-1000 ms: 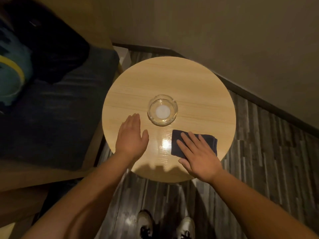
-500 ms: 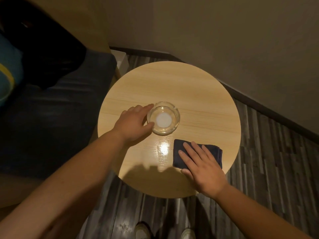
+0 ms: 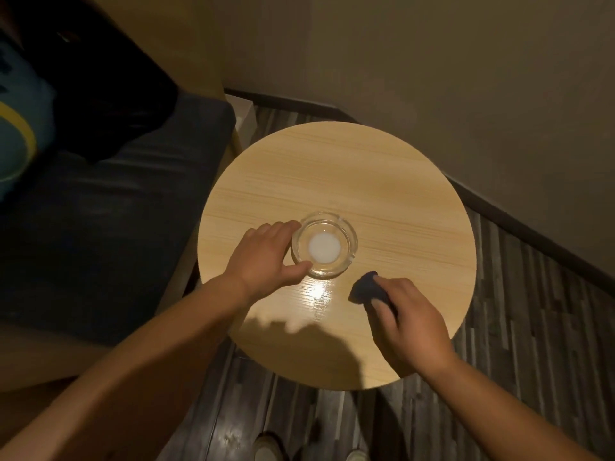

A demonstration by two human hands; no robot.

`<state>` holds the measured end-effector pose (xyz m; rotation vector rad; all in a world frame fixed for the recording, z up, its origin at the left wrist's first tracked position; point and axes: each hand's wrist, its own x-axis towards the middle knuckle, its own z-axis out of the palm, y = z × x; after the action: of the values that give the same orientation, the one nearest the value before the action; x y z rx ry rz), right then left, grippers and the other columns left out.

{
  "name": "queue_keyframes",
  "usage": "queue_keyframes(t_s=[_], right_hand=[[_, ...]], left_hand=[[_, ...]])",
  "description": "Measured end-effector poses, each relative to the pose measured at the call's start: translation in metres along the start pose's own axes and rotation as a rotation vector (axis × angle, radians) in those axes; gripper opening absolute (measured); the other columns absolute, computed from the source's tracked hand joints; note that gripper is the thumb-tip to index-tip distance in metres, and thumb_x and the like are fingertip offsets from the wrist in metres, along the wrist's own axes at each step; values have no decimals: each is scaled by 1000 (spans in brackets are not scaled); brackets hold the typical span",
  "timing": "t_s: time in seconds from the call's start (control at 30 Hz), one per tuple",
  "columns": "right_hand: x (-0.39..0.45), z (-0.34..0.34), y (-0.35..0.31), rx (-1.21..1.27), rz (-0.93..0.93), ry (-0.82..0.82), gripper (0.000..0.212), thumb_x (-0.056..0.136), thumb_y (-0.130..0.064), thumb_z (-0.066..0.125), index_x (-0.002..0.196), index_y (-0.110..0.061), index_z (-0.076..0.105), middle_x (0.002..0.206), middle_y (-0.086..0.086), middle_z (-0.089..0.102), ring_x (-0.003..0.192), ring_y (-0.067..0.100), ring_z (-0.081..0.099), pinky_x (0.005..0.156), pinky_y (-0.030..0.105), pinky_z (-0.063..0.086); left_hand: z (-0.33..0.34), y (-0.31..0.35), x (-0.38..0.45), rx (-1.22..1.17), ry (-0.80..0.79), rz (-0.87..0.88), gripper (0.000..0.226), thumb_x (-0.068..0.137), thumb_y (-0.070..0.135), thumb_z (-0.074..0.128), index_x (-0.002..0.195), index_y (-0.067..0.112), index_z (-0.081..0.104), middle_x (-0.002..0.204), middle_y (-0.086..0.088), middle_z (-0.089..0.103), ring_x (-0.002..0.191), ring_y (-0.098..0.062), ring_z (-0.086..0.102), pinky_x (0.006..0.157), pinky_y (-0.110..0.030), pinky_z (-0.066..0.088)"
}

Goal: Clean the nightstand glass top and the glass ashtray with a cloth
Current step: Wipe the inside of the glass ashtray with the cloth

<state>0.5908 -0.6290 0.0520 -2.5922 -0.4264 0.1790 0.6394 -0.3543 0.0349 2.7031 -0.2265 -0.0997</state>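
A round nightstand top (image 3: pixel 382 174) with a pale wood look fills the middle of the view; a light glare shines near its front. A clear glass ashtray (image 3: pixel 324 248) with a white disc at its bottom stands on it. My left hand (image 3: pixel 266 257) grips the ashtray's left rim between thumb and fingers. My right hand (image 3: pixel 407 322) is closed on a bunched dark blue cloth (image 3: pixel 367 289), lifted slightly off the top, just right of and below the ashtray. Most of the cloth is hidden in my fist.
A dark upholstered seat (image 3: pixel 109 214) with a black item and a teal-and-yellow cushion (image 3: pixel 20 128) sits to the left, touching the nightstand's edge. A beige wall (image 3: pixel 466 78) with dark baseboard runs behind and to the right. Grey plank floor (image 3: pixel 532 311) and my shoes lie below.
My left hand moved from flat on the top to gripping the ashtray's rim. My right hand went from pressing the flat folded cloth to bunching it up in its fingers.
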Motion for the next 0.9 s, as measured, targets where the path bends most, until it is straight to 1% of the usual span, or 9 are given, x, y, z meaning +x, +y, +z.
queue_keyframes(t_s=[0.13,0.23,0.3,0.4,0.53,0.63,0.73,0.83,0.9], right_hand=[[42,-27,-21,-4,-121,13,41,91,-27,59,131,-21,54,114,2,61,98,21,58,73,36,52],[82,-28,-48,-195,-261,-132,43,91,-34,54,134,-31,48,121,1,56,103,24,54,69,35,49],[101,-19,-61,-422,-303,-268,42,90,-32,54,132,-33,48,124,0,51,108,25,49,68,32,44],[118,-12,-71,-657,-276,-419,36,90,-29,57,126,-29,54,120,3,49,107,27,47,64,33,38],[132,-17,-76,-662,-195,-556,33,88,-43,54,115,-25,61,108,4,54,86,26,50,63,32,37],[139,-9,-86,-641,-208,-561,27,84,-37,59,107,-24,64,96,1,55,78,23,51,61,31,41],[149,-3,-96,-610,-167,-473,29,80,-41,61,104,-26,63,95,-1,52,75,21,51,64,31,46],[150,-7,-93,-686,-127,-486,28,86,-36,58,111,-24,62,101,2,50,76,22,45,63,33,41],[141,-8,-87,-740,-127,-517,27,87,-37,56,108,-22,62,98,2,47,74,22,45,60,32,40]], left_hand=[[5,-4,0,14,17,6,67,75,63,58,129,26,43,102,10,55,90,-14,50,82,-36,39],[8,-5,1,33,34,16,66,75,64,56,128,25,44,103,8,57,89,-15,51,80,-37,40],[10,-5,1,50,47,17,67,74,65,54,127,23,44,103,6,59,89,-17,51,78,-36,39],[15,-7,1,66,44,11,71,75,64,53,130,21,43,108,3,59,93,-19,51,81,-37,38],[17,-10,3,62,28,30,71,76,62,54,132,21,40,110,2,59,96,-20,50,83,-37,37],[17,-11,4,62,23,48,70,77,62,52,132,19,41,111,1,58,96,-22,50,82,-38,37],[17,-11,2,50,25,45,70,76,66,44,129,19,42,109,1,58,94,-21,49,82,-39,37],[18,-13,2,32,24,47,73,76,67,43,130,18,42,110,1,58,94,-21,49,81,-37,35],[21,-14,1,28,23,50,73,76,65,48,132,18,40,113,2,57,97,-21,48,83,-37,33]])
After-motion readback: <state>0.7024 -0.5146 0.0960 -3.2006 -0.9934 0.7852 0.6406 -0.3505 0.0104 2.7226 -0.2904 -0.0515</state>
